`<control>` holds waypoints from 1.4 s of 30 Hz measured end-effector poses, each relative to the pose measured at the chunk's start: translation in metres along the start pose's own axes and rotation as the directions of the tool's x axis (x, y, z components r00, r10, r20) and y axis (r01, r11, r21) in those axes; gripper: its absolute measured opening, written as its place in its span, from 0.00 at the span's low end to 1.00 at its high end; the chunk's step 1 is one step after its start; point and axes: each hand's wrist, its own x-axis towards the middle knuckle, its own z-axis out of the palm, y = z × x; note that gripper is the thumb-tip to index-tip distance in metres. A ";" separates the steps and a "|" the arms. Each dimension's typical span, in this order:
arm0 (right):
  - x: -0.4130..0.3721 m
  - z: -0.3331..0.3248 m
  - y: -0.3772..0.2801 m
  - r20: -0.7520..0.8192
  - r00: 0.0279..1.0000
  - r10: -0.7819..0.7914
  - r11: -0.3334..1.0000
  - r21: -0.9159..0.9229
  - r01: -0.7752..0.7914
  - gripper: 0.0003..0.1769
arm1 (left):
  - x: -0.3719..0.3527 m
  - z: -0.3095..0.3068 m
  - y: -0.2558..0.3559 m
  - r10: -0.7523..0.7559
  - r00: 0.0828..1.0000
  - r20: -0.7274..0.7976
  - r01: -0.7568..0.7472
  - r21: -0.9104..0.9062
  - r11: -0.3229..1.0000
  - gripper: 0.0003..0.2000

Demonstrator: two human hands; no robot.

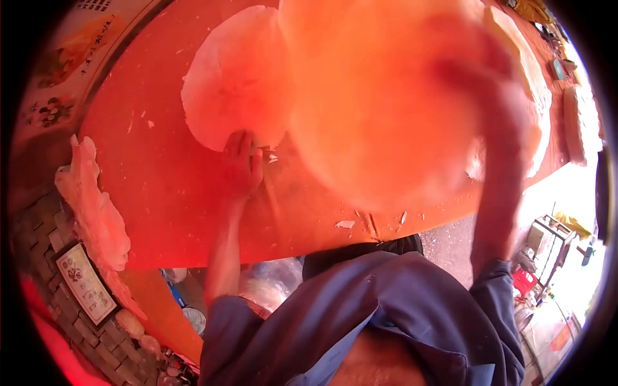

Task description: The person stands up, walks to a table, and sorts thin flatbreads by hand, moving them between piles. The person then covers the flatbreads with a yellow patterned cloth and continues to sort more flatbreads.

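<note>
My left hand point(243, 166) rests at the lower edge of a thin, pale round sheet point(238, 77), its fingers close together over the rim; something small and dark shows beside the fingertips. On the right, my right hand point(467, 61) is smeared by motion over a large, blurred round sheet point(373, 109), which covers the middle of the red-orange table point(154, 199) and overlaps the smaller sheet's right side. The right fingers cannot be made out. Behind that forearm lies a pale, ragged-edged pile of sheets point(537, 103).
Ragged pale pieces point(96, 206) hang along the table's left edge. Small scraps point(346, 224) lie near the front edge. At the lower right stands a metal-framed rack point(547, 248) with a red object point(524, 281) beside it. A framed print point(85, 283) is at the lower left.
</note>
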 end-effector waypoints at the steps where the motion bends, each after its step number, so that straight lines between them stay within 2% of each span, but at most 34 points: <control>1: 0.003 -0.021 -0.012 -0.114 0.993 -0.037 0.995 -0.094 0.026 0.22 | 0.001 0.001 0.003 -0.032 1.000 0.000 0.032 -0.021 0.999 0.24; 2: -0.009 -0.030 -0.021 -0.324 0.941 -0.099 0.991 0.049 0.121 0.23 | -0.001 0.001 0.005 -0.067 0.998 0.002 0.068 -0.045 0.997 0.25; 3: 0.006 -0.050 -0.031 -0.284 0.956 -0.072 0.997 -0.041 0.063 0.24 | -0.004 0.006 0.004 -0.079 0.997 -0.003 0.079 -0.050 0.996 0.25; 4: -0.009 -0.055 -0.020 -0.384 0.908 -0.166 0.984 -0.010 0.176 0.30 | -0.006 0.015 0.001 -0.071 0.997 -0.044 0.068 -0.057 0.996 0.26; 5: 0.022 -0.127 -0.006 -0.312 0.947 -0.081 0.994 -0.090 0.055 0.32 | -0.008 0.021 0.000 -0.063 0.994 -0.085 0.057 -0.064 0.996 0.27; 6: 0.042 -0.171 0.019 -0.432 0.893 -0.124 0.966 -0.257 0.010 0.34 | -0.010 0.021 0.001 -0.076 0.993 -0.089 0.070 -0.066 0.995 0.27; 7: 0.050 -0.199 0.036 -0.451 0.876 -0.169 0.935 -0.355 -0.003 0.35 | -0.011 0.020 0.004 -0.074 0.995 -0.063 0.071 -0.044 0.996 0.27; 8: 0.051 -0.225 0.062 -0.420 0.880 -0.220 0.949 -0.302 0.093 0.36 | -0.011 0.019 0.006 -0.069 0.997 -0.037 0.068 -0.022 0.997 0.28; 9: 0.051 -0.229 0.077 -0.487 0.797 -0.357 0.861 -0.503 0.079 0.34 | -0.011 0.020 0.009 -0.074 0.996 -0.044 0.073 -0.022 0.997 0.28; 10: 0.050 -0.219 0.090 -0.483 0.798 -0.362 0.860 -0.502 0.086 0.34 | -0.012 0.021 0.012 -0.057 0.997 -0.053 0.058 0.006 0.998 0.28; 13: 0.031 -0.151 0.129 -0.445 0.664 -0.601 0.516 -0.850 -0.102 0.29 | -0.017 0.019 0.032 -0.034 0.997 -0.069 0.036 0.030 0.999 0.28; 14: 0.020 -0.112 0.140 -0.381 0.739 -0.555 0.678 -0.722 0.138 0.27 | -0.018 0.018 0.037 -0.030 0.996 -0.085 0.032 0.020 0.999 0.28; 15: 0.016 -0.078 0.157 -0.279 0.896 -0.345 0.860 -0.477 0.183 0.25 | -0.019 0.018 0.039 -0.028 0.996 -0.081 0.030 0.027 0.999 0.28; 16: 0.015 -0.044 0.168 -0.086 0.983 -0.161 0.971 -0.191 0.142 0.24 | -0.021 0.018 0.039 -0.009 0.998 -0.068 0.006 -0.040 0.999 0.28; 18: -0.006 0.029 0.163 0.100 0.977 0.186 0.977 0.090 -0.195 0.24 | -0.025 0.012 0.032 -0.044 0.996 -0.075 0.026 -0.225 0.974 0.27; 19: -0.007 0.047 0.183 0.185 0.972 0.145 0.986 0.059 -0.158 0.26 | -0.026 0.005 0.026 -0.054 0.996 -0.076 0.037 -0.217 0.976 0.27; 20: -0.014 0.065 0.175 0.238 0.952 0.191 0.980 0.005 -0.198 0.30 | -0.027 -0.004 0.016 -0.247 0.961 -0.124 0.206 -0.276 0.939 0.27; 21: -0.015 0.077 0.181 0.284 0.935 0.213 0.965 0.087 -0.247 0.33 | -0.027 -0.011 0.002 -0.428 0.890 -0.159 0.357 -0.344 0.869 0.28; 23: -0.001 0.095 0.192 0.343 0.902 0.262 0.909 0.226 -0.350 0.35 | -0.035 0.022 -0.074 -0.702 0.661 -0.265 0.487 -0.561 0.670 0.29; 25: 0.020 0.118 0.188 0.349 0.896 0.274 0.878 0.288 -0.381 0.34 | -0.031 0.020 -0.122 -0.907 0.418 -0.050 0.562 -0.771 0.301 0.29; 26: 0.031 0.127 0.187 0.349 0.893 0.285 0.841 0.355 -0.407 0.34 | -0.025 0.017 -0.119 -0.904 0.424 -0.048 0.557 -0.773 0.302 0.29; 28: 0.054 0.144 0.196 0.358 0.890 0.283 0.834 0.367 -0.413 0.31 | -0.009 0.002 -0.107 -0.929 0.356 0.100 0.477 -0.875 0.088 0.27; 29: 0.060 0.152 0.194 0.373 0.883 0.285 0.823 0.376 -0.425 0.28 | -0.006 0.001 -0.112 -0.927 0.360 0.102 0.476 -0.875 0.089 0.27; 31: 0.069 0.157 0.193 0.372 0.856 0.358 0.806 0.340 -0.485 0.28 | 0.000 -0.003 -0.124 -0.867 0.390 0.311 0.606 -0.796 -0.013 0.25; 32: 0.071 0.159 0.191 0.374 0.822 0.430 0.782 0.300 -0.546 0.28 | 0.000 -0.002 -0.131 -0.863 0.391 0.320 0.609 -0.793 -0.018 0.25; 33: 0.075 0.167 0.192 0.367 0.822 0.435 0.782 0.299 -0.547 0.28 | 0.002 -0.002 -0.137 -0.864 0.350 0.362 0.632 -0.772 -0.067 0.24; 34: 0.079 0.178 0.193 0.373 0.805 0.461 0.809 0.195 -0.554 0.23 | 0.004 0.001 -0.142 -0.861 0.311 0.402 0.653 -0.749 -0.114 0.23; 35: 0.081 0.188 0.193 0.365 0.792 0.489 0.828 0.092 -0.553 0.17 | 0.004 -0.003 -0.134 -0.831 0.370 0.415 0.564 -0.811 -0.154 0.23; 36: 0.079 0.195 0.197 0.314 0.865 0.391 0.914 -0.022 -0.405 0.16 | 0.004 -0.004 -0.118 -0.785 0.446 0.430 0.464 -0.861 -0.209 0.23; 37: 0.076 0.198 0.200 0.263 0.921 0.287 0.955 -0.159 -0.252 0.16 | 0.004 -0.002 -0.113 -0.755 0.458 0.470 0.466 -0.850 -0.246 0.23; 38: 0.076 0.198 0.193 0.171 0.981 0.093 0.968 -0.247 -0.048 0.16 | 0.000 -0.003 -0.107 -0.693 0.535 0.483 0.428 -0.862 -0.271 0.23; 39: 0.078 0.194 0.185 0.109 0.987 -0.117 0.923 -0.354 0.149 0.16 | -0.008 0.000 -0.103 -0.636 0.588 0.500 0.396 -0.863 -0.313 0.22; 41: 0.073 0.167 0.112 0.107 0.988 -0.112 0.960 -0.247 0.136 0.14 | -0.005 -0.021 -0.056 -0.576 0.643 0.504 0.399 -0.863 -0.310 0.20; 42: 0.077 0.151 0.094 0.058 0.981 -0.183 0.978 -0.092 0.187 0.11 | -0.020 -0.012 -0.057 -0.392 0.759 0.520 0.411 -0.849 -0.331 0.20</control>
